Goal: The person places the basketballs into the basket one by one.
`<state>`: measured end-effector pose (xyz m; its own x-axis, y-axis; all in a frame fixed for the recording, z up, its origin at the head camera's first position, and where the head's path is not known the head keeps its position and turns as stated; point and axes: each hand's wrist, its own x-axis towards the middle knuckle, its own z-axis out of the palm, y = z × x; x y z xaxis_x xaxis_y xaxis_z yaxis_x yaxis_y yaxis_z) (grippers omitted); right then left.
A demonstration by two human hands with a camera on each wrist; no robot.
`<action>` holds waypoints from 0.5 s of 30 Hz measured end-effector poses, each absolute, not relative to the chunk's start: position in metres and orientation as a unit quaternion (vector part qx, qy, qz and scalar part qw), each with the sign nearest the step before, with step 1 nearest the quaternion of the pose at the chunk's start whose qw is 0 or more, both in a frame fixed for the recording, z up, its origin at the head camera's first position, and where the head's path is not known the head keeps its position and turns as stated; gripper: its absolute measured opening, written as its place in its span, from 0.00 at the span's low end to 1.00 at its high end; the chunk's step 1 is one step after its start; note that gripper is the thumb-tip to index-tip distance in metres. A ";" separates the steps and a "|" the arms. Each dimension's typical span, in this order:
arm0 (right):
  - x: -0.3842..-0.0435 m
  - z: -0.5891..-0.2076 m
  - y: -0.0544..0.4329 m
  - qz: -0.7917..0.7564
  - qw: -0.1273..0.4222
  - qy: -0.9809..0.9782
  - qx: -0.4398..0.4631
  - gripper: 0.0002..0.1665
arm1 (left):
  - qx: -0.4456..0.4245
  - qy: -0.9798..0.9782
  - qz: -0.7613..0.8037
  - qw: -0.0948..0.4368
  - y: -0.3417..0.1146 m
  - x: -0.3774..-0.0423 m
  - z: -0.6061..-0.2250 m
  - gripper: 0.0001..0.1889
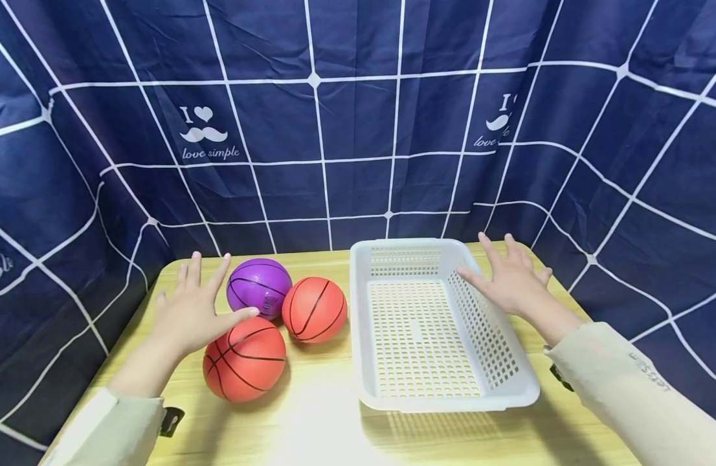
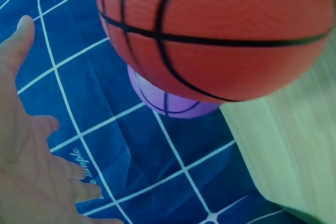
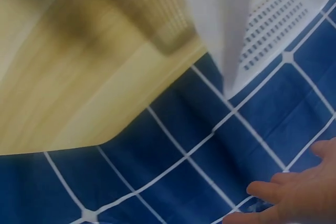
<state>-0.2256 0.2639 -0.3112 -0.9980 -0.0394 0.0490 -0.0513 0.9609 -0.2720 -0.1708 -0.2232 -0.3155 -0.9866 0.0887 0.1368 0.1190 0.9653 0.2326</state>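
My left hand (image 1: 189, 314) hovers with spread fingers beside the balls at the left, holding nothing. Nearest to it is an orange-red toy basketball (image 1: 244, 360), large in the left wrist view too. Behind that sits a purple basketball (image 1: 259, 287), partly covered by the front ball in the left wrist view. A second orange-red basketball (image 1: 314, 310) lies to their right. Over the right rim of a white perforated plastic basket (image 1: 445, 404) is my right hand (image 1: 512, 278), fingers spread and nothing in its grasp. Whether it touches the rim I cannot tell. No ball lies in the basket.
The light wood table (image 1: 317, 421) carries the balls on the left and the basket on the right. Dark blue cloth (image 1: 358, 123) with white grid lines hangs behind the table and along both sides.
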 end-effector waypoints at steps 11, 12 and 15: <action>-0.226 -0.326 0.294 0.161 0.011 -0.987 0.005 0.57 | -0.058 -0.987 -0.143 0.052 -0.236 -0.157 -0.328 0.62; -0.226 -0.328 0.296 0.166 0.013 -0.986 0.005 0.57 | -0.058 -0.986 -0.145 0.053 -0.237 -0.157 -0.330 0.63; -0.227 -0.333 0.305 0.190 0.020 -0.981 0.021 0.56 | -0.063 -0.985 -0.150 0.055 -0.238 -0.154 -0.332 0.64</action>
<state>-0.2272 0.3048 -0.3335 -0.9983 -0.0328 0.0475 -0.0482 0.9266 -0.3729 -0.1545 -0.2381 -0.3321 -0.9861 0.1067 0.1273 0.1398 0.9470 0.2893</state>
